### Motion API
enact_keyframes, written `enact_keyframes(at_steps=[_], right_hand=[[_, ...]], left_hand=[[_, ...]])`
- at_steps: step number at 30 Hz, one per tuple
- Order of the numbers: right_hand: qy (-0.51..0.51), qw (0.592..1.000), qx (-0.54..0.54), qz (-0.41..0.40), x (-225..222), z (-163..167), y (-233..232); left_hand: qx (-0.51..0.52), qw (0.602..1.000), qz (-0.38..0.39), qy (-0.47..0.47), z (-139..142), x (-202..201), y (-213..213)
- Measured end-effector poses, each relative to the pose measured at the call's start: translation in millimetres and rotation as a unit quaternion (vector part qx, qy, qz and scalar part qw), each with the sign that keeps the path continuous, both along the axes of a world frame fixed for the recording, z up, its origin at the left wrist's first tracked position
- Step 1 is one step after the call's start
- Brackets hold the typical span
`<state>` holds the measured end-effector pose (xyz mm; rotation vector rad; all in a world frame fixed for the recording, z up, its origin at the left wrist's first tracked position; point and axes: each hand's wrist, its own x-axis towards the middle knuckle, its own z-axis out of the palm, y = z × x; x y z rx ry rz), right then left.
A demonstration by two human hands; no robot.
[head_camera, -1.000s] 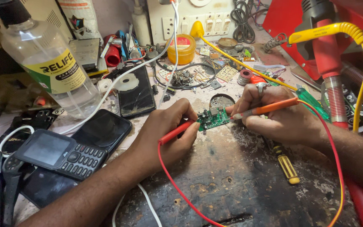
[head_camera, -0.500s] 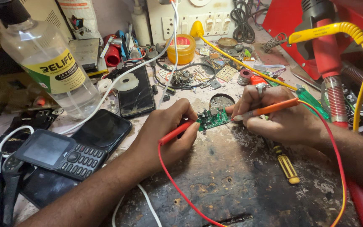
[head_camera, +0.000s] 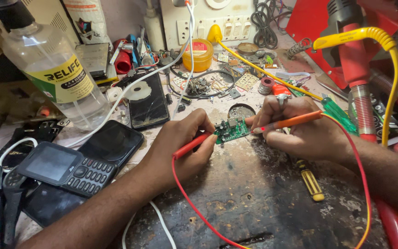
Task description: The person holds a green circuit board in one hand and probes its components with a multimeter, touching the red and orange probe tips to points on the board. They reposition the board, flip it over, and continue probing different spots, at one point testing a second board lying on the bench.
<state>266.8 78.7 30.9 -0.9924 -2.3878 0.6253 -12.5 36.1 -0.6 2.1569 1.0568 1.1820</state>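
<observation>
A small green circuit board (head_camera: 231, 130) lies on the worn workbench between my hands. My left hand (head_camera: 180, 147) is closed around a red test probe (head_camera: 190, 145) with a red lead, its tip touching the board's left edge. My right hand (head_camera: 300, 127) pinches an orange-red test probe (head_camera: 286, 123) like a pen, its tip touching the board's right side. A ring is on one finger of my right hand.
A keypad phone (head_camera: 63, 168) and dark smartphones (head_camera: 111, 143) lie at the left beside a clear plastic bottle (head_camera: 56, 74). A cracked phone (head_camera: 149, 101), a yellow tin (head_camera: 198, 54) and loose parts sit behind. A yellow-handled screwdriver (head_camera: 310, 182) lies right; red equipment (head_camera: 360, 55) stands at far right.
</observation>
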Motion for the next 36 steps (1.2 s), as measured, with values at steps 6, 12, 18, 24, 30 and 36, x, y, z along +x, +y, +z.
enact_keyframes(at_steps=[6, 12, 18, 24, 30, 36], right_hand=[[0.006, 1.0, 0.006, -0.007, -4, -3, 4], [0.032, 0.999, -0.038, 0.011, 0, -6, 13], [0.03, 0.999, -0.021, 0.019, -2, -5, 13], [0.002, 1.0, 0.006, -0.002, -6, -3, 14], [0.005, 1.0, -0.003, 0.015, -5, -4, 17], [0.031, 0.999, -0.011, 0.02, -4, -5, 17]], left_hand=[[-0.013, 1.0, -0.003, -0.005, 3, -6, 1], [-0.019, 1.0, -0.002, -0.006, 2, -6, 7], [-0.009, 1.0, -0.002, -0.005, 2, -6, 8], [-0.024, 1.0, 0.005, 0.0, 1, -7, 10], [0.001, 1.0, 0.0, -0.008, -1, -6, 11], [-0.021, 1.0, 0.002, -0.005, 1, -4, 11]])
